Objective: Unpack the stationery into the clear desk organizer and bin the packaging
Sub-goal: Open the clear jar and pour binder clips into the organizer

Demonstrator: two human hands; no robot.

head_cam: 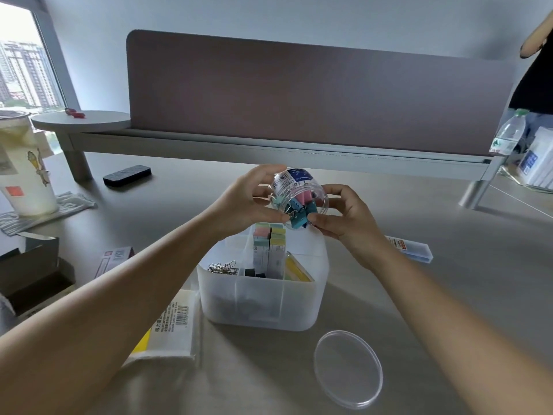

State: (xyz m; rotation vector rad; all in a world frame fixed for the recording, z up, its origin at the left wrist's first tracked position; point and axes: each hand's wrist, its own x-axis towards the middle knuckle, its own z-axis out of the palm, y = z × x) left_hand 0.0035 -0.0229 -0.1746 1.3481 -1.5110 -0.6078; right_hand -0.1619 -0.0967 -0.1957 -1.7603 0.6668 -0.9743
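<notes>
My left hand (245, 199) and my right hand (344, 217) both grip a clear round jar (294, 190) of pink and teal binder clips. The jar is tilted, mouth towards me, just above the clear desk organizer (260, 307). Teal clips (300, 217) bunch at the jar's mouth. The organizer holds paper clips (223, 266), black binder clips and upright pastel sticky-note packs (269, 247). The jar's clear lid (348, 369) lies flat on the desk at the front right.
A packet with a barcode (170, 327) lies left of the organizer, and a pink and white box (115, 259) behind it. An open grey box (30, 271) sits at far left, a paper cup (27, 172) beyond it. A clear slim case (410, 248) lies right. A black eraser (127, 175) and water bottle (508, 133) stand further back.
</notes>
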